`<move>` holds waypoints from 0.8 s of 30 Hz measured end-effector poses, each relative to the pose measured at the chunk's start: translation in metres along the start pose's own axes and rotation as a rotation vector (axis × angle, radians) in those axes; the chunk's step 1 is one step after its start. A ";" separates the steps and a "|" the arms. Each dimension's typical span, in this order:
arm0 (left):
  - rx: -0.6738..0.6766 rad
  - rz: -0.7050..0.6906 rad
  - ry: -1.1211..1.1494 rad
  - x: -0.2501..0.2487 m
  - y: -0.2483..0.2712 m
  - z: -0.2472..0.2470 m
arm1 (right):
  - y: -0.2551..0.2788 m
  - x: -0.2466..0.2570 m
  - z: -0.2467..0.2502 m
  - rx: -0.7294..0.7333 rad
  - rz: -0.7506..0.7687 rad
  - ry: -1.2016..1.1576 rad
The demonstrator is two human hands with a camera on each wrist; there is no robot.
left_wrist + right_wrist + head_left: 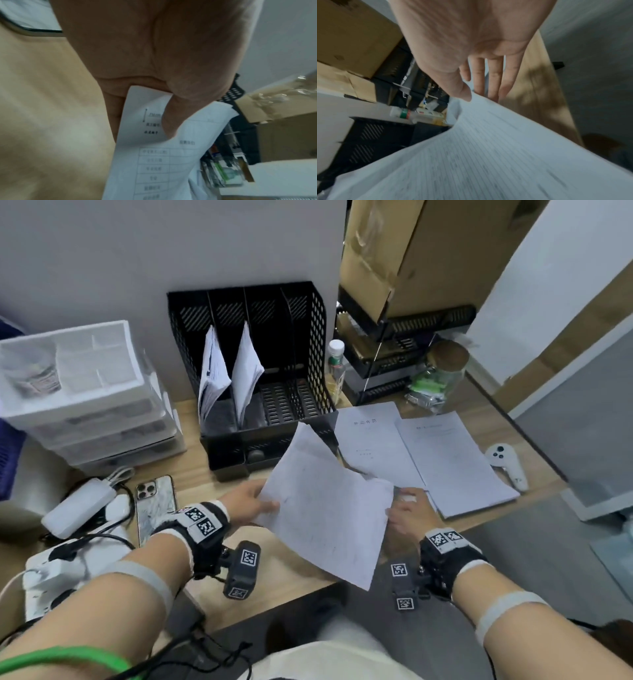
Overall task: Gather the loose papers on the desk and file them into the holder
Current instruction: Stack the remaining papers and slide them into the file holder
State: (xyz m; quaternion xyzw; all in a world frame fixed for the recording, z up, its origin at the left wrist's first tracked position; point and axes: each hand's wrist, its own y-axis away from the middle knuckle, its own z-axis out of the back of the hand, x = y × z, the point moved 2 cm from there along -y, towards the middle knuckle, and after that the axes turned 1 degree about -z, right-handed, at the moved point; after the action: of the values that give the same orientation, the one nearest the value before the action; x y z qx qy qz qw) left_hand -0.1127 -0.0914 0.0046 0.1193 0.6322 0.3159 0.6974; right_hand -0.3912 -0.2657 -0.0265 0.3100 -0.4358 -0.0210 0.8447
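Head view: left hand pinches the lifted paper above the desk — right hand at its other edge; holder behind.
Left wrist: thumb clamps the sheet.
Right wrist: fingers straight, spread — thumb meets the paper's edge.

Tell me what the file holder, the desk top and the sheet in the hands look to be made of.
File holder: black, matte, with punched holes and slots in thin rigid walls; probably painted metal, possibly plastic.
Desk top: pale wood-grain surface, smooth; likely laminate or veneer rather than solid wood.
Sheet: thin white printed paper; it bends and curls where the left hand pinches it and the right hand touches its edge.
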 end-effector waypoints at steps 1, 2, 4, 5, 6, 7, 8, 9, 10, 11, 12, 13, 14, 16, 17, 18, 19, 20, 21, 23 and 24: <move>0.016 -0.050 -0.051 -0.012 -0.001 -0.001 | -0.003 0.006 0.011 -0.036 0.044 0.002; 0.037 -0.095 -0.120 -0.024 -0.003 -0.003 | -0.005 0.013 0.022 -0.047 0.118 0.021; 0.093 -0.145 -0.266 -0.047 -0.009 -0.009 | -0.007 0.029 0.039 0.003 0.301 0.141; 0.134 -0.157 -0.309 -0.058 -0.012 -0.014 | -0.007 0.036 0.044 0.070 0.363 0.218; 0.178 -0.154 -0.336 -0.069 -0.015 -0.020 | -0.007 0.043 0.048 0.159 0.403 0.274; 0.218 -0.149 -0.361 -0.081 -0.021 -0.030 | -0.009 0.049 0.054 0.253 0.423 0.306; 0.249 -0.148 -0.379 -0.092 -0.026 -0.038 | -0.011 0.053 0.058 0.330 0.431 0.322; 0.276 -0.155 -0.382 -0.100 -0.030 -0.043 | -0.012 0.056 0.059 0.376 0.426 0.321; 0.301 -0.159 -0.376 -0.107 -0.036 -0.049 | -0.016 0.055 0.062 0.391 0.409 0.302; 0.310 -0.154 -0.356 -0.115 -0.043 -0.055 | -0.022 0.054 0.068 0.385 0.391 0.266; 0.296 -0.146 -0.328 -0.122 -0.053 -0.062 | -0.030 0.051 0.076 0.372 0.370 0.219; 0.255 -0.142 -0.286 -0.126 -0.061 -0.064 | -0.037 0.047 0.081 0.348 0.355 0.180; 0.189 -0.145 -0.236 -0.131 -0.070 -0.067 | -0.044 0.043 0.088 0.310 0.340 0.144; 0.011 -0.138 -0.098 -0.135 -0.087 -0.073 | -0.056 0.039 0.102 0.218 0.321 0.072; -0.063 -0.125 -0.008 -0.134 -0.094 -0.078 | -0.061 0.037 0.109 0.168 0.303 0.050; -0.104 -0.103 0.084 -0.132 -0.101 -0.085 | -0.068 0.033 0.115 0.131 0.282 0.034; -0.112 -0.072 0.154 -0.127 -0.105 -0.092 | -0.073 0.031 0.119 0.114 0.256 0.019; -0.099 -0.032 0.195 -0.121 -0.109 -0.100 | -0.078 0.027 0.122 0.118 0.232 0.012; -0.073 0.011 0.219 -0.114 -0.112 -0.111 | -0.085 0.024 0.125 0.130 0.207 0.020; -0.001 0.088 0.232 -0.101 -0.115 -0.130 | -0.097 0.017 0.126 0.146 0.159 0.031; 0.028 0.117 0.225 -0.095 -0.116 -0.140 | -0.104 0.014 0.127 0.152 0.131 0.019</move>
State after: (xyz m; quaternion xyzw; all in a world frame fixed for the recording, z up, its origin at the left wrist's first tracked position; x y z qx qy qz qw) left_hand -0.2127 -0.2697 -0.0082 0.1294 0.7029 0.3585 0.6006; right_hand -0.4540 -0.4180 -0.0184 0.3443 -0.4477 0.0703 0.8222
